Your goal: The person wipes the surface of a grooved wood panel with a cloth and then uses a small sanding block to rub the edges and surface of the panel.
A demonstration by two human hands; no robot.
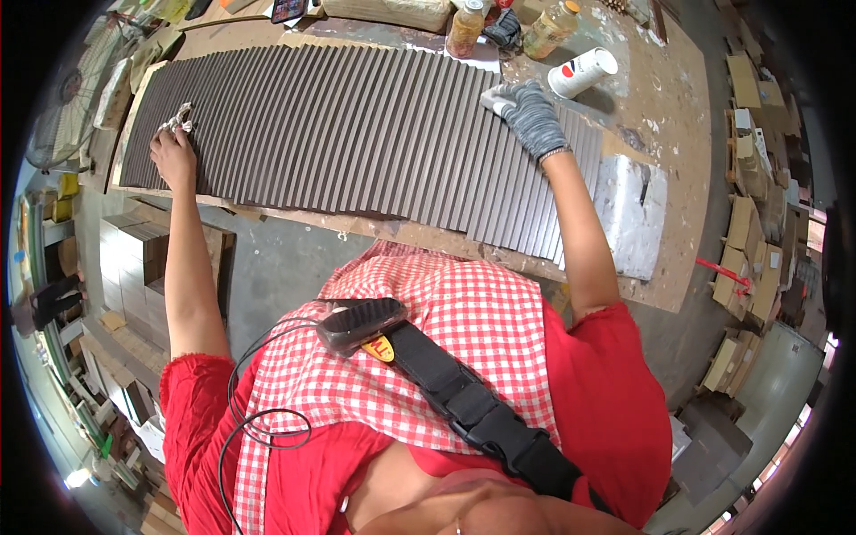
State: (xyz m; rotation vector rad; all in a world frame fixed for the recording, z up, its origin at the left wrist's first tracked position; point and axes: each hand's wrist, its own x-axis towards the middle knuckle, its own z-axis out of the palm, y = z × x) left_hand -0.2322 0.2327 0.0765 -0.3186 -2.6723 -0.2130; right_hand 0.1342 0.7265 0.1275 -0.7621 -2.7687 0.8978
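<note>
A long row of narrow grey-brown strips (pixel 321 134) lies side by side across the table. My bare left hand (pixel 172 156) is at the row's left end, its fingers closed on a crumpled, stained cloth (pixel 183 118). Toward the other end, my right hand (pixel 533 120) wears a grey knitted glove and rests over the strips. Under its fingertips shows a small white piece (pixel 489 97), whose kind I cannot make out; the gloved fingers are bent round it. The strips near my right hand look lighter and shinier than those on the left.
A white paper cup (pixel 584 73) stands beyond my right hand, near two bottles (pixel 551 31) (pixel 465 31). A paint-smeared white slab (pixel 635 217) lies at the table's right end. A phone (pixel 288 10) is at the far edge. A fan (pixel 76 98) stands left, cartons (pixel 134 254) below.
</note>
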